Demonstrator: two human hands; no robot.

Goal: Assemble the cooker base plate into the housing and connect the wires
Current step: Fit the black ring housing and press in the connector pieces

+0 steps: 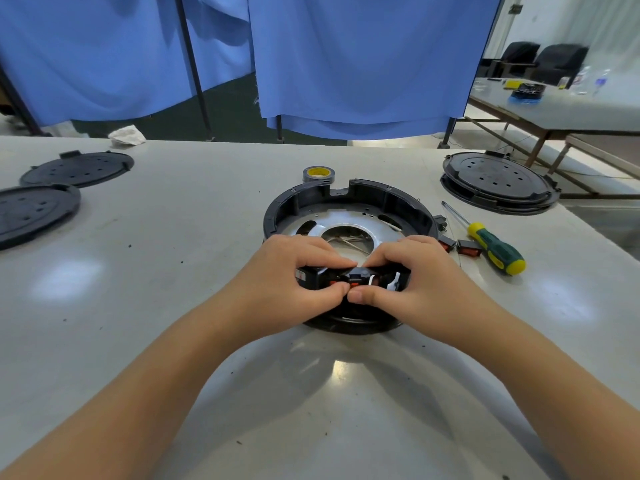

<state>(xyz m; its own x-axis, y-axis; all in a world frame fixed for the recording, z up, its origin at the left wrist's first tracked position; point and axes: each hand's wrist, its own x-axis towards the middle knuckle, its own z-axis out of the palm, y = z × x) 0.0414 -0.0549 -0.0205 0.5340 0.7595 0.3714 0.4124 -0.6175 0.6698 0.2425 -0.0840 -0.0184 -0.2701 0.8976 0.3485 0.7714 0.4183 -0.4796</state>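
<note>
1. Two bare hands meet at the near rim of the black round housing (346, 202), which sits on the pale desk (173, 254) just ahead of the person.
2. Inside the housing lies the silvery base plate (349, 221), with a round hole in its middle where thin wires (346, 241) show.
3. Left hand (294, 271): its grip is narrow, thumb and fingers pinched on a small black part with red-orange (355, 277) at the housing's near edge.
4. Right hand (408, 275): its grip is likewise closed on that same small part, thumb tip touching the left thumb; white wire ends (391, 282) show between its fingers.
5. To the right of the housing, a screwdriver (491, 247) with a green and yellow handle lies on the desk, and two small black-and-red switches (462, 245) lie between it and the housing.
6. Just behind the housing stands a roll of tape (318, 174) with a yellow core.
7. Far right, black round covers (498, 181) are stacked; at far left, two more black discs (52, 188) lie flat, one overlapping the other.
8. Blue curtains (346, 64) hang beyond the desk.
</note>
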